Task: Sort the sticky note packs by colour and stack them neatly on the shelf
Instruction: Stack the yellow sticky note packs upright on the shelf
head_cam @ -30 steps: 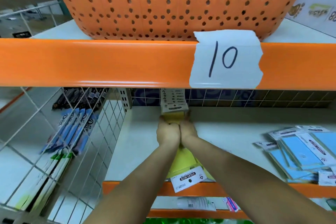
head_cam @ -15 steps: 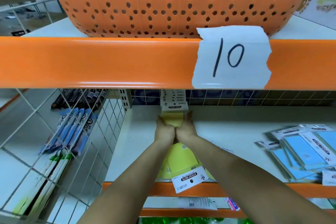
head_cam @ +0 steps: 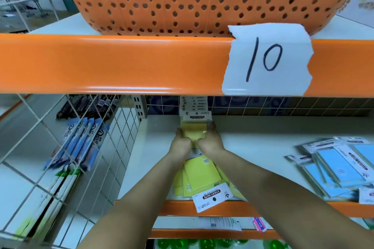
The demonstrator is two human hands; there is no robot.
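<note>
We grip the yellow sticky note packs (head_cam: pixel 194 132) between left hand (head_cam: pixel 180 143) and right hand (head_cam: pixel 211 141), long axis toward the shelf's (head_cam: pixel 263 137) back edge.

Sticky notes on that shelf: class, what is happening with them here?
A person has both hands on a yellow sticky note pack at the back of the shelf, left hand and right hand gripping its sides. More yellow packs lie loose near the front edge, and blue packs sit in a heap on the right.
</note>
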